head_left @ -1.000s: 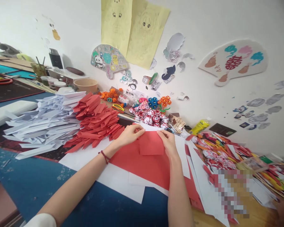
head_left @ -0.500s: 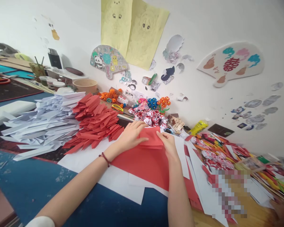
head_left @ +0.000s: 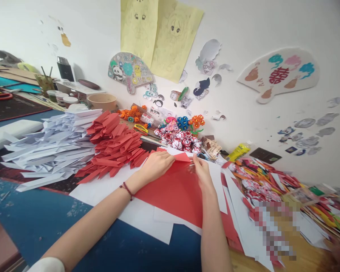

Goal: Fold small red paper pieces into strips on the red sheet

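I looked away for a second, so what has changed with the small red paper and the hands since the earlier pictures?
The small red paper, first a flat square, now shows as a narrow, slanted piece. The left hand, spread over it a moment ago, has closed at its left end. The right hand stays by its right end; its grip is unclear. The white pile and red pile look unchanged.

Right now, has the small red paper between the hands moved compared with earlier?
Yes, the near edge of the small red paper is farther from the person, closer to the red-and-white flowers.
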`<control>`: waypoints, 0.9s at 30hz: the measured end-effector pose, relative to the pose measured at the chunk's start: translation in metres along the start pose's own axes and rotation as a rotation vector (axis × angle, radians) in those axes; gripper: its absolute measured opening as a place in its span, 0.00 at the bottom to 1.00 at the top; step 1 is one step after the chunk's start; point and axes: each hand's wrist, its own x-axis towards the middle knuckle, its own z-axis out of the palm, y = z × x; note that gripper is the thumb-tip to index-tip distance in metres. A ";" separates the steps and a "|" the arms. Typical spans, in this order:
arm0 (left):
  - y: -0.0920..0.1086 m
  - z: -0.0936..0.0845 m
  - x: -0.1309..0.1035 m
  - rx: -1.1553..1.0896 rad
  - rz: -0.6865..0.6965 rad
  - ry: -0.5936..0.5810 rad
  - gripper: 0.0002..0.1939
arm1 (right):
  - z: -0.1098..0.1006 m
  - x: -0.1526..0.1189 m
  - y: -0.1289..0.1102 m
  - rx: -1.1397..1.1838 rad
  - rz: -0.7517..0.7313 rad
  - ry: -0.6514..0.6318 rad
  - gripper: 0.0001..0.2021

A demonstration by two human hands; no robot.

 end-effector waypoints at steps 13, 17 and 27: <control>-0.006 -0.010 0.008 -0.790 -0.474 0.230 0.15 | -0.006 0.005 0.019 -0.267 -0.042 -0.137 0.21; -0.011 -0.004 0.009 -0.938 -0.523 0.181 0.17 | 0.001 0.008 0.019 -0.542 -0.233 0.083 0.26; -0.007 -0.007 0.011 -1.102 -0.558 0.160 0.20 | 0.023 0.009 0.019 -0.215 -0.188 -0.077 0.22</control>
